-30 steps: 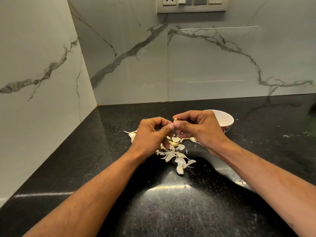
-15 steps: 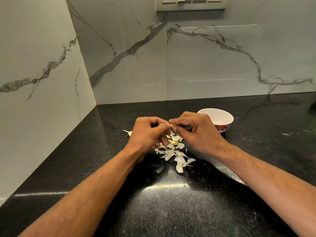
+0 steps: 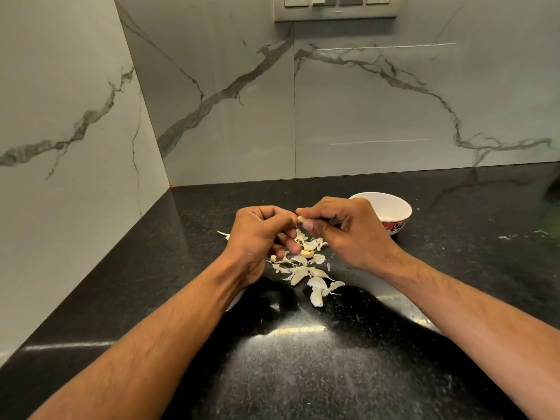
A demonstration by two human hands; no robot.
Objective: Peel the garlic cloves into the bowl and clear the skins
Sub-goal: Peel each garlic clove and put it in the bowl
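Left hand [image 3: 257,237] curled, thumb tip pinching clove [image 3: 300,219] from left, above skins. Loose skins [image 3: 303,268] on counter [image 3: 303,374] below my hands. Right hand [image 3: 348,231] pinching same clove from right. Bowl [image 3: 391,207] just behind right hand. I judge clove small, light, slick once bare; skin papery, tears easily, so grip ends and peel from tip.

Your left hand [image 3: 257,234] and right hand [image 3: 348,231] meet above the black bench [image 3: 303,374], both pinching one garlic clove [image 3: 300,219] between fingertips. Beneath them lies a heap of skins and cloves [image 3: 306,271] (papery, pale, scattered towards you). The white bowl [image 3: 394,207] stands just behind your right hand, its contents hidden. A switch plate [image 3: 336,7] sits on the marble wall.
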